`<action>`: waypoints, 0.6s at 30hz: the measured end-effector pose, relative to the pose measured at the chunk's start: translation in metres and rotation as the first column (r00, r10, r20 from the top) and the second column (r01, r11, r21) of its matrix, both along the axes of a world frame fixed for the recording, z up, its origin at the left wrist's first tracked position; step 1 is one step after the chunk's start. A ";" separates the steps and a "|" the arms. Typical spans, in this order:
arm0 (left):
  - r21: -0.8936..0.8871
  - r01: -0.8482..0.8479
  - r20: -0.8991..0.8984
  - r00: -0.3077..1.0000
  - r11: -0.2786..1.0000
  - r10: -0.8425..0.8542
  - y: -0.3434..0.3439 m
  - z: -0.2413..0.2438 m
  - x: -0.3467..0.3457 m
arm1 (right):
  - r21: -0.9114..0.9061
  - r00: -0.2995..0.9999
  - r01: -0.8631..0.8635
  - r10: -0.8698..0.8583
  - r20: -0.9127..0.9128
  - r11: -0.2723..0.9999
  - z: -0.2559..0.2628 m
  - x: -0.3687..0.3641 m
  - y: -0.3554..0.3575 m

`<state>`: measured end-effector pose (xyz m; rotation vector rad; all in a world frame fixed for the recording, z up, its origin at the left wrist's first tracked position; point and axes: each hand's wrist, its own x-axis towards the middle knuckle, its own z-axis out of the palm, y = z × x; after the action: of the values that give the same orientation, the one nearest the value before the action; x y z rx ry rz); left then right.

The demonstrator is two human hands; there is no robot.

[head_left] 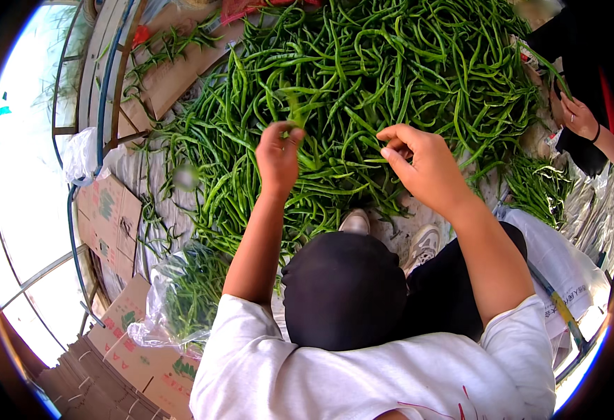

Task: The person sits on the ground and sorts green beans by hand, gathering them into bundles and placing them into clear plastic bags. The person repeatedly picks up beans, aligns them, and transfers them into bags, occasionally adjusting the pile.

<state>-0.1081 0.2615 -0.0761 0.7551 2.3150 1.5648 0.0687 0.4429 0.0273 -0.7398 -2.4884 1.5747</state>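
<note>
A broad heap of long green chili peppers (pixel 391 68) spreads over the floor in front of me. My left hand (pixel 278 160) is above the near part of the heap, its thumb and fingers drawn together. Just beyond those fingertips is a motion-blurred green pepper (pixel 295 102); whether the hand grips it is unclear. My right hand (pixel 426 165) hovers over the heap to the right, fingers curled and thumb close to them. Pepper ends lie right by its fingertips, but I cannot tell if any is pinched.
Peppers fill a clear plastic bag (pixel 189 294) at left, near printed cardboard (pixel 110 220). A smaller pepper pile (pixel 537 189) and a white plastic sack (pixel 558 262) are at right. Another person's hand (pixel 579 118) holds a pepper there. My shoes (pixel 356 221) touch the heap's near edge.
</note>
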 end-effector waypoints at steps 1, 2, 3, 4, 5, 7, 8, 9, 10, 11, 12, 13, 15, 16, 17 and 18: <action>0.103 -0.115 0.227 0.970 0.988 0.090 0.000 0.002 -0.003 | -0.008 1.000 -0.003 0.004 0.018 1.000 -0.001 -0.001 -0.001; 0.265 -0.179 0.345 0.935 0.948 0.080 0.001 0.003 -0.004 | -0.035 0.997 -0.007 0.010 0.076 0.999 0.002 -0.001 -0.002; 0.300 -0.196 0.425 0.904 0.934 0.053 0.000 0.009 -0.006 | -0.058 0.995 -0.027 0.032 0.097 0.998 0.001 -0.001 -0.002; 0.412 -0.219 0.483 0.875 0.884 -0.008 0.000 0.010 -0.006 | -0.081 0.992 -0.046 0.055 0.117 0.996 -0.001 -0.001 -0.003; 0.516 -0.248 0.530 0.844 0.820 -0.078 0.000 0.012 -0.004 | -0.104 0.987 -0.064 0.078 0.138 0.993 -0.004 -0.001 -0.004; 0.559 -0.256 0.589 0.792 0.789 -0.160 0.004 0.021 0.002 | 0.026 0.994 -0.102 0.100 0.047 0.994 -0.021 0.001 -0.010; 0.603 -0.275 0.622 0.750 0.749 -0.225 0.007 0.024 0.006 | 0.093 0.993 -0.115 0.115 0.003 0.989 -0.032 0.001 -0.014; 0.641 -0.300 0.647 0.706 0.706 -0.287 0.009 0.027 0.011 | 0.127 0.993 -0.115 0.116 0.002 0.985 -0.039 0.000 -0.018; 0.640 -0.337 0.676 0.675 0.690 -0.297 0.011 0.026 0.016 | 0.070 0.996 -0.084 0.084 -0.002 0.994 -0.045 -0.003 -0.024; 0.670 -0.281 0.656 0.657 0.687 -0.371 0.014 0.025 0.018 | 0.014 0.999 -0.051 0.051 -0.005 0.999 -0.048 -0.004 -0.029; 0.697 -0.229 0.636 0.635 0.679 -0.438 0.014 0.025 0.021 | -0.212 0.998 -0.051 0.058 0.024 0.976 -0.035 -0.009 -0.029; 0.723 -0.177 0.614 0.608 0.668 -0.503 0.015 0.025 0.024 | -0.327 0.998 -0.057 0.062 0.004 0.943 -0.036 -0.010 -0.026; 0.589 -0.195 0.710 0.588 0.784 -0.387 0.019 0.025 0.032 | -0.540 0.997 -0.074 0.063 -0.040 0.838 -0.041 -0.012 -0.021; 0.557 -0.204 0.745 0.551 0.805 -0.376 0.022 0.025 0.033 | -0.532 0.999 -0.036 0.023 -0.031 0.846 -0.040 -0.011 -0.020; 0.525 -0.212 0.778 0.512 0.824 -0.364 0.024 0.026 0.036 | -0.524 1.000 0.002 -0.017 -0.023 0.851 -0.040 -0.010 -0.019; 0.428 -0.105 0.757 0.584 0.897 -0.293 0.025 0.030 0.041 | -0.520 0.998 0.039 -0.053 -0.012 0.854 -0.040 -0.009 -0.019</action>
<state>-0.0667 0.2864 -0.0462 0.1263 1.2345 1.8582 0.0593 0.4242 -0.0125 -0.8166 -2.0054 2.2534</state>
